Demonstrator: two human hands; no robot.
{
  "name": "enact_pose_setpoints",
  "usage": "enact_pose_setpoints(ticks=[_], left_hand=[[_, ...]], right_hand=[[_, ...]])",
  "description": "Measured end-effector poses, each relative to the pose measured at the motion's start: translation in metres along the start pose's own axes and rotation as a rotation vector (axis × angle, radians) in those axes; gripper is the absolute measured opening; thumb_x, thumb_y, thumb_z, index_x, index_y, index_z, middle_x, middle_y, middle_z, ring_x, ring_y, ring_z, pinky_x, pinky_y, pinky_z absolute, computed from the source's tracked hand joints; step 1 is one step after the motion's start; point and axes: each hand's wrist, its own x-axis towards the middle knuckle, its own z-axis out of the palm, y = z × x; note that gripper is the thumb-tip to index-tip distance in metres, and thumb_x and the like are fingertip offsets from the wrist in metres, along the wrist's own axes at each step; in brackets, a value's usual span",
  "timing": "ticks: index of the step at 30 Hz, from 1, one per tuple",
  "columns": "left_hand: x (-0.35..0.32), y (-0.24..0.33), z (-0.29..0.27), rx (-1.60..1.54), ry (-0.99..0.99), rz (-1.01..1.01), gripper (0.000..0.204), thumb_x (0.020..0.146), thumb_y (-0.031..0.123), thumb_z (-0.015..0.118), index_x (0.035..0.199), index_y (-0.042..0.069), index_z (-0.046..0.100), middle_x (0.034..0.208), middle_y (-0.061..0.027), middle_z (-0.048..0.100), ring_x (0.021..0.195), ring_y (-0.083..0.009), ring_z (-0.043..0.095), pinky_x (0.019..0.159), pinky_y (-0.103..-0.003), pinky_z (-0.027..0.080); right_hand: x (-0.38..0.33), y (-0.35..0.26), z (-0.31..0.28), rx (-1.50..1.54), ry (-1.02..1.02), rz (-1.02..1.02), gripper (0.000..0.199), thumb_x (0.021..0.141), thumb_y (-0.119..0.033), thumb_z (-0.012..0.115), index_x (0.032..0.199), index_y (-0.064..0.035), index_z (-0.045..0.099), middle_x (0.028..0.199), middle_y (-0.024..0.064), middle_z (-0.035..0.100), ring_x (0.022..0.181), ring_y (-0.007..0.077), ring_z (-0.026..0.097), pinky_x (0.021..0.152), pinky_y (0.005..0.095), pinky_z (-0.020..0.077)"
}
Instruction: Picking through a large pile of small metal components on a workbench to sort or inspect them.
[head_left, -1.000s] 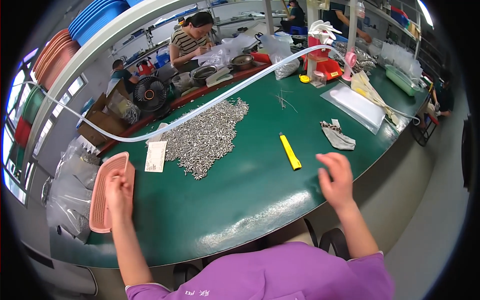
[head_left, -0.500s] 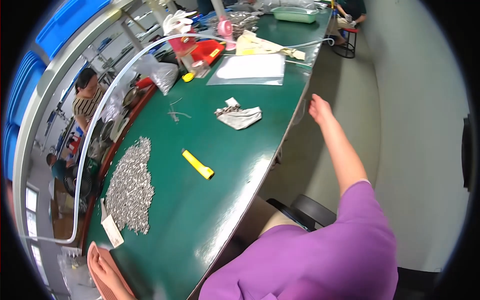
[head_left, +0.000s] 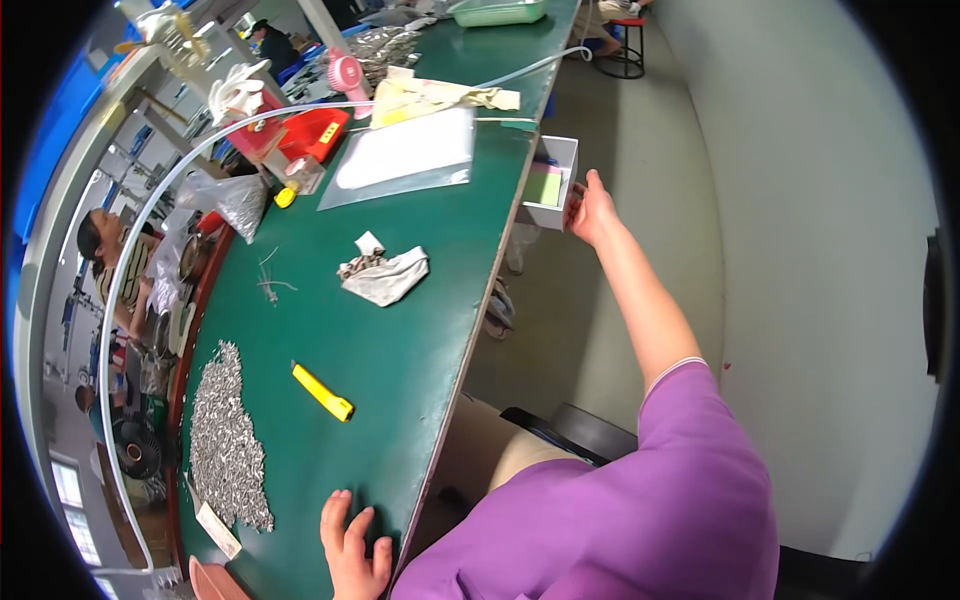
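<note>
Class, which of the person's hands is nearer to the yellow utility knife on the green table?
Left. The left hand rests flat on the table just below the yellow utility knife; the right hand grips the open drawer beyond the table edge.

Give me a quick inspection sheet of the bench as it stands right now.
Surface: green bench top, long, curved by the lens.
Job's things: white drawer pulled open under the bench edge, pale green and pink sheets inside.
Clutter: yellow utility knife, crumpled rag, heap of small metal parts, clear plastic sheet, pink fan.
Hands: right hand on the drawer's front; left hand flat on the bench edge.
Cables: white tube arcing along the far side.
Surroundings: other people working beyond the bench; grey wall on the right.
</note>
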Motion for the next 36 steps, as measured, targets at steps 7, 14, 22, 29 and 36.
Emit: enact_pose_setpoints(ticks=[7,14,22,29,36], left_hand=[[0.03,0.022,0.01,-0.037,-0.107,0.061,0.049,0.08,0.032,0.065,0.115,0.0,0.05,0.133,-0.0236,0.04,0.124,-0.0445,0.037,0.102,-0.054,0.031],[0.07,0.044,0.017,-0.085,-0.104,0.018,0.047,0.075,0.012,0.07,0.118,0.004,0.053,0.133,-0.0204,0.043,0.125,-0.0422,0.037,0.103,-0.051,0.031],[0.121,0.046,0.037,-0.106,-0.226,0.18,0.054,0.065,0.015,0.075,0.112,0.001,0.052,0.131,-0.0222,0.041,0.124,-0.0447,0.037,0.101,-0.054,0.031],[0.136,0.032,0.045,-0.148,-0.202,0.191,0.037,0.064,0.011,0.073,0.097,0.004,0.059,0.121,-0.0194,0.047,0.117,-0.0433,0.043,0.096,-0.053,0.035],[0.143,0.036,0.044,-0.204,-0.215,0.132,0.026,0.074,0.006,0.069,0.098,0.005,0.062,0.122,-0.0181,0.05,0.118,-0.0394,0.043,0.099,-0.05,0.036]], right_hand=[[-0.031,-0.04,-0.043,-0.224,-0.082,-0.017,0.062,0.092,-0.06,0.035,0.127,-0.0087,0.041,0.098,0.0114,0.056,0.081,0.0211,0.057,0.073,0.0376,0.0502],[-0.073,-0.075,0.009,-1.388,-0.31,-1.131,0.048,0.077,-0.018,0.068,0.121,-0.0061,0.053,0.107,0.0143,0.057,0.095,0.0268,0.06,0.085,0.0364,0.0494],[-0.062,-0.057,0.065,-2.467,-0.487,-0.649,0.053,0.07,-0.013,0.069,0.12,-0.004,0.053,0.118,0.0156,0.053,0.109,0.0324,0.053,0.09,0.0409,0.0472],[-0.061,-0.088,0.068,-2.337,-0.663,-0.692,0.046,0.076,-0.01,0.059,0.122,-0.006,0.05,0.096,0.0164,0.062,0.086,0.033,0.062,0.074,0.0436,0.0512],[-0.043,-0.113,0.059,-1.995,-0.528,-1.082,0.037,0.078,0.002,0.049,0.112,-0.0123,0.057,0.096,0.0088,0.061,0.078,0.0304,0.063,0.067,0.0403,0.0518]])
